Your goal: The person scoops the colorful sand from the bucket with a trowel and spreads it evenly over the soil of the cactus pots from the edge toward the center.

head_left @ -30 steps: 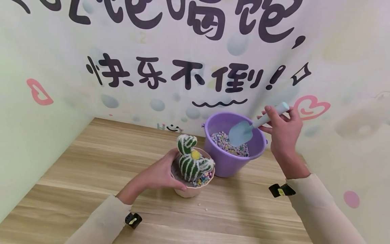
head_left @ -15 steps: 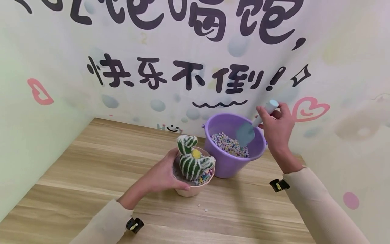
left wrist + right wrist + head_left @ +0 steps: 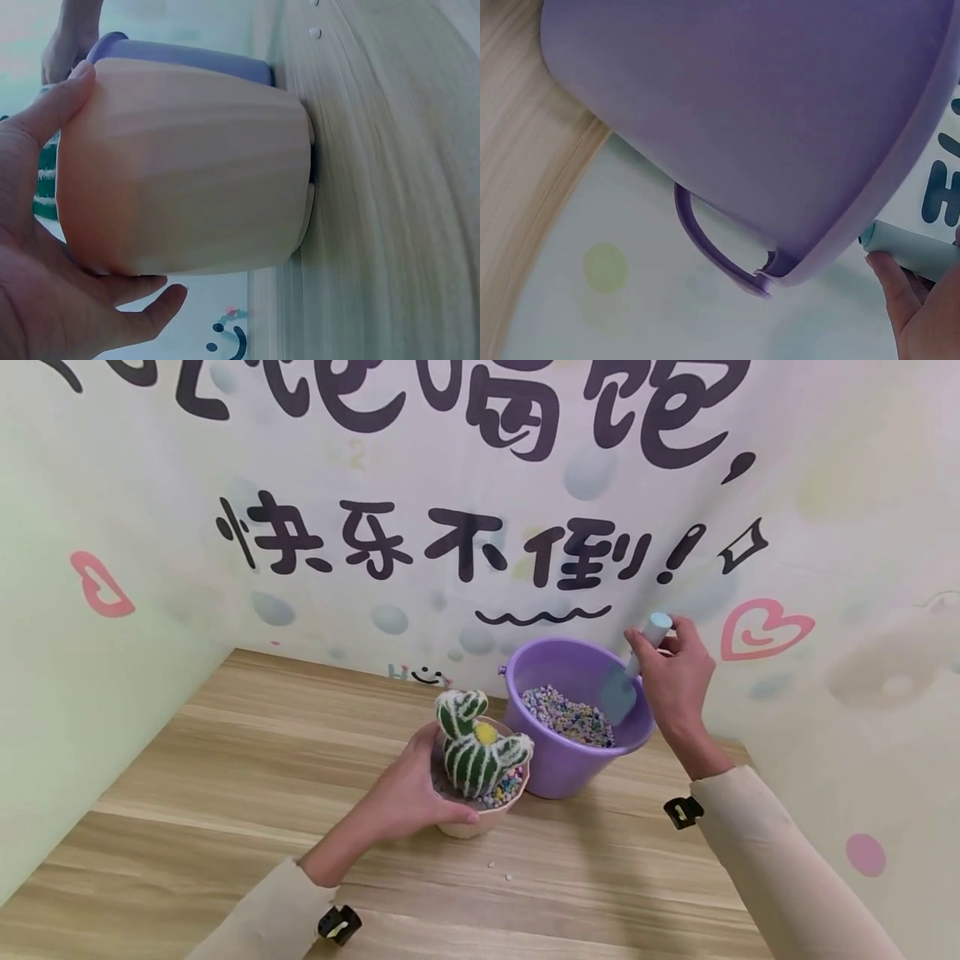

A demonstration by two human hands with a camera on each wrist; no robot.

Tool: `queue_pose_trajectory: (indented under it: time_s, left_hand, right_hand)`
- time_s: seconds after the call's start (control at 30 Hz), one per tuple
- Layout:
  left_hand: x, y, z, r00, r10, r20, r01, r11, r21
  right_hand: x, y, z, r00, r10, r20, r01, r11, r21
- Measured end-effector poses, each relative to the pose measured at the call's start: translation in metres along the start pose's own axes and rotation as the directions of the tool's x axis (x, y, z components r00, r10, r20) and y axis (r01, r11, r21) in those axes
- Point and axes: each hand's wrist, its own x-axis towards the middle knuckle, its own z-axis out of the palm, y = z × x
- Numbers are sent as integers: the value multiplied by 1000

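Note:
My left hand grips the rim and side of a pale pink flowerpot, which stands on the wooden table. A knitted green cactus with white stripes and a yellow flower sits in the pot, colourful beads beside it. Against the pot's right side stands a purple bucket, partly filled with pastel beads. With its fingers round the handle, my right hand holds a light blue toy shovel. The blade is inside the bucket, close to the right wall, pointing down.
Two small beads lie on the table in front of the pot. A printed cloth wall closes off the back, with side walls left and right. The bucket's handle hangs down on its outer side.
The right hand has moved left and turned the shovel steeper, its blade going from the bucket's middle to the right wall. The left hand and pot have shifted slightly right.

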Motion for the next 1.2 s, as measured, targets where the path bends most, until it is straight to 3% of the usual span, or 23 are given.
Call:
queue_pose_trajectory:
  time_s: [0.3, 0.57, 1.2]
  left_hand:
    - [1, 2, 3, 999, -18, -38, 18, 1000, 23]
    - [1, 0, 4, 999, -25, -35, 26, 999, 29]
    - [0, 2, 4, 999, -26, -38, 26, 1000, 7]
  right_hand:
    - [-2, 15, 1, 996, 44, 77, -38, 997, -72]
    - [-2, 28, 6, 988, 48, 144, -40, 998, -58]
    - [-9, 39, 14, 992, -50, 114, 60, 995, -84]
